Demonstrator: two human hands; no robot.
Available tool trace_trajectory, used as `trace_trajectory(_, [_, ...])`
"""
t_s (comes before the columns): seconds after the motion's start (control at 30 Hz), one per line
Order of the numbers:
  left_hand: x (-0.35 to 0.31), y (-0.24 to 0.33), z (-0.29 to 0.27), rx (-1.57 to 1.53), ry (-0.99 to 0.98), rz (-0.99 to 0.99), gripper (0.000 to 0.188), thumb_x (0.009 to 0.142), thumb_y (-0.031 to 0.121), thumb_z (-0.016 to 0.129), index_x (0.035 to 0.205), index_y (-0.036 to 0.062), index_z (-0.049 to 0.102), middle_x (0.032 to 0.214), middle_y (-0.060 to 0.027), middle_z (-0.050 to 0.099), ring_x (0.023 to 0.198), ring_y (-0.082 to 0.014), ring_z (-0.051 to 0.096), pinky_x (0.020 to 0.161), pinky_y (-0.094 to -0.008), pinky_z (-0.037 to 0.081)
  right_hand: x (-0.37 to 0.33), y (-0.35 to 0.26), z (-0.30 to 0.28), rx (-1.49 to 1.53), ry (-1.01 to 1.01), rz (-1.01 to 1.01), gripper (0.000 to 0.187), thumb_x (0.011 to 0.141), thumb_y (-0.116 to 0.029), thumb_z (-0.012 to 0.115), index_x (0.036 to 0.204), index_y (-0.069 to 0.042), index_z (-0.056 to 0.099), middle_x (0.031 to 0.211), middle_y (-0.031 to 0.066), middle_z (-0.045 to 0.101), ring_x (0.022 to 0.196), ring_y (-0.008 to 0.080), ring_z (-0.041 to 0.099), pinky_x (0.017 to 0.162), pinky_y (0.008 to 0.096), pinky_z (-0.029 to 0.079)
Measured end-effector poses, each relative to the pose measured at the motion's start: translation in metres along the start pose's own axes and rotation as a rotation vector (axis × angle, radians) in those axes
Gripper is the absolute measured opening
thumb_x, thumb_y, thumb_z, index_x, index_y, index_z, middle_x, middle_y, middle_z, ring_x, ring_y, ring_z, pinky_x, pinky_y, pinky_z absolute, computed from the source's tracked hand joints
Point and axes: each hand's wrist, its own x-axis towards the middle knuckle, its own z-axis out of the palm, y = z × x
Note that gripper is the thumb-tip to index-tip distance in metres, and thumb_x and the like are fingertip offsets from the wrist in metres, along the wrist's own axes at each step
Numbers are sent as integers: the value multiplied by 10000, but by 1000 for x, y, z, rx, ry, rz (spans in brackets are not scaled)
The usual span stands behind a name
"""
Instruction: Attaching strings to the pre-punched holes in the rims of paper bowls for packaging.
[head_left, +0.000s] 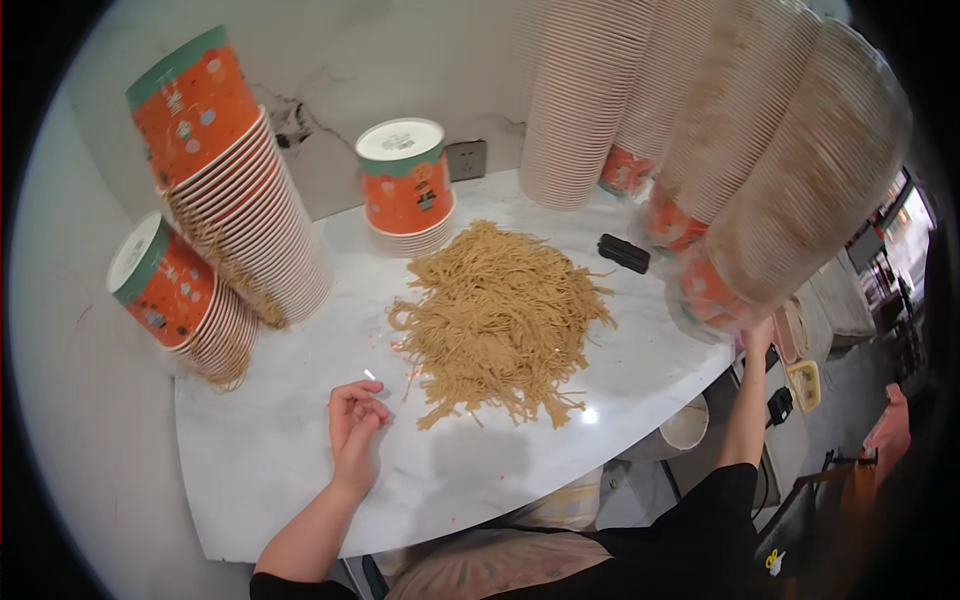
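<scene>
A loose heap of tan noodles (pixel 505 320) lies on the white marbled table (pixel 270 430). Left of the heap's near edge, my left hand (pixel 357 425) is above the tabletop, its fingers loosely curled and slightly apart, with nothing seen in them. A small white scrap (pixel 370 375) shows just past its fingertips. On the far right, my right hand (pixel 757 335) reaches to the table's edge beside the base of a tall plastic-wrapped stack of paper bowls (pixel 810 180). Its fingers are mostly hidden there, so whether they grip anything does not show.
Tall orange-and-green paper bowl stacks (pixel 245 190) lean at the left, with noodle strands hanging off. A shorter bowl stack (pixel 405 190) stands behind the heap, near a wall socket (pixel 467 160). A black object (pixel 623 253) lies right of the noodles. Below the right edge is a round bin (pixel 685 425).
</scene>
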Motion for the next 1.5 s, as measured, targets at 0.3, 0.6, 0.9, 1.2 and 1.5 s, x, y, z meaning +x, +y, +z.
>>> trace_trajectory(0.3, [2,-1,3,-51,-7,-30,263,923,34,536,1173,73,465,1281,-104,532,923,-118,532,843,-300,458,2,42,33,145,173,-15,358,901,-278,597,1093,18,660,1044,310,684,1008,514,638,839,573,485])
trace_trajectory(0.6, [1,0,6,-41,-6,-61,267,887,63,546,1142,97,474,1263,-89,542,904,-111,538,838,-293,444,6,63,54,304,171,-171,364,884,-216,619,1134,49,634,1097,310,674,1067,503,615,893,534,466])
trace_trajectory(0.9, [6,-1,2,-47,-42,-51,229,935,42,538,1156,72,483,1247,-81,553,904,-116,537,863,-287,454,16,58,23,416,-30,-154,351,868,-205,657,1091,66,643,1116,286,676,1034,429,646,877,486,483])
trace_trajectory(1.2, [-13,30,20,492,-454,492,196,920,76,643,1116,85,650,1182,-93,638,1045,-230,613,900,-364,483,-90,-118,-61,862,770,135,329,1016,-97,611,1306,51,568,1246,217,634,1079,268,653,879,357,586])
trace_trajectory(1.5, [-63,195,101,411,-822,1118,224,996,249,635,1197,195,715,1172,-62,664,977,-222,618,855,-409,517,-140,-381,-144,1147,274,-940,43,916,-53,672,886,-24,684,856,92,668,877,255,606,813,378,448])
